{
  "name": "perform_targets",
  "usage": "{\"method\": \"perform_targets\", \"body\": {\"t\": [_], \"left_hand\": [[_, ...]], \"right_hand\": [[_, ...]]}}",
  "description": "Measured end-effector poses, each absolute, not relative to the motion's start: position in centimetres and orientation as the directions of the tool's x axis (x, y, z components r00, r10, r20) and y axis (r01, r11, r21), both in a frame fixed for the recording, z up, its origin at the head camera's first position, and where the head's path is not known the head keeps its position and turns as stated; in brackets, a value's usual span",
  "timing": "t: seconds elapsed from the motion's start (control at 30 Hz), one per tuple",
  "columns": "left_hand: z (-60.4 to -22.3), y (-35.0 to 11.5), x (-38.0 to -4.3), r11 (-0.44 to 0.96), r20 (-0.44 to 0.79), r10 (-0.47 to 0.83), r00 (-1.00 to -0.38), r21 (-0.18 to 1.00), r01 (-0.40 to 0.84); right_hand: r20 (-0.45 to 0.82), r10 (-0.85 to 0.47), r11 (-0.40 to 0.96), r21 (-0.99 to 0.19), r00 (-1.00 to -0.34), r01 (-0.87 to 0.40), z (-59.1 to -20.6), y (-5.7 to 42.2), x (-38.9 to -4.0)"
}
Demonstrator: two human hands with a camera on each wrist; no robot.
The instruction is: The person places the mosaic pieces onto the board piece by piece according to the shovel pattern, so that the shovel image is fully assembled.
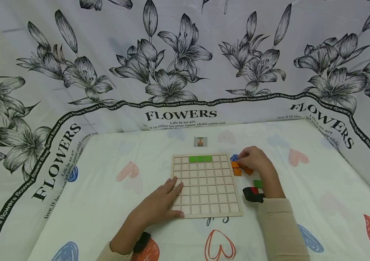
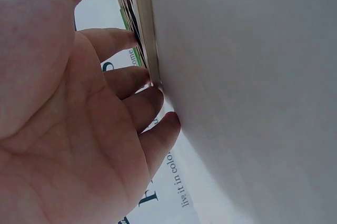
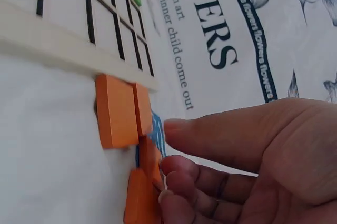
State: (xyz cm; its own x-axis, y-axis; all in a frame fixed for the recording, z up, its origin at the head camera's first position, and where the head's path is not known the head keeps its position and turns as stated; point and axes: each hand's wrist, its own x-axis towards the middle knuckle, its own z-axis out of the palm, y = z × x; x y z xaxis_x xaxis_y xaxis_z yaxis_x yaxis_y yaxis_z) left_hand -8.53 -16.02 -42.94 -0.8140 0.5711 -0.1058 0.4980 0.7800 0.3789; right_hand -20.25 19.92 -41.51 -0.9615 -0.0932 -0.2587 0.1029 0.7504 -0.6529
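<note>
A pale wooden grid board (image 1: 201,198) lies flat on the table, with a row of green square tiles (image 1: 200,158) in its far row. My left hand (image 1: 157,203) rests at the board's left side, fingers spread over the edge; the left wrist view shows its fingertips against the board's side (image 2: 147,29). Just past the far right corner, my right hand (image 1: 256,159) reaches down to several orange tiles (image 1: 237,172). In the right wrist view its fingertips are right at one orange tile (image 3: 149,155), while the thumb (image 3: 210,134) stands apart from the fingers.
Beyond the board lies a small card (image 1: 200,141) with a printed grid pattern. A green tile (image 1: 258,184) and a red piece (image 1: 254,190) lie to the right, partly hidden by the right wrist's black device (image 1: 253,195). A flower-printed cloth (image 1: 181,72) hangs behind the table.
</note>
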Motion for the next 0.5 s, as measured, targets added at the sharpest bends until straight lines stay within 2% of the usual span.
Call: {"method": "perform_targets", "body": {"t": [0.13, 0.5], "left_hand": [[-42.84, -16.03, -8.52, 0.781, -0.110, 0.569, -0.815, 0.382, 0.494], [-42.65, -15.99, -8.40, 0.781, -0.110, 0.569, -0.815, 0.383, 0.494]], "right_hand": [[-0.292, -0.127, 0.774, -0.627, -0.948, 0.089, -41.67, 19.98, -20.36], [-0.253, -0.165, 0.800, -0.599, -0.953, 0.021, -41.62, 19.42, -20.10]]}}
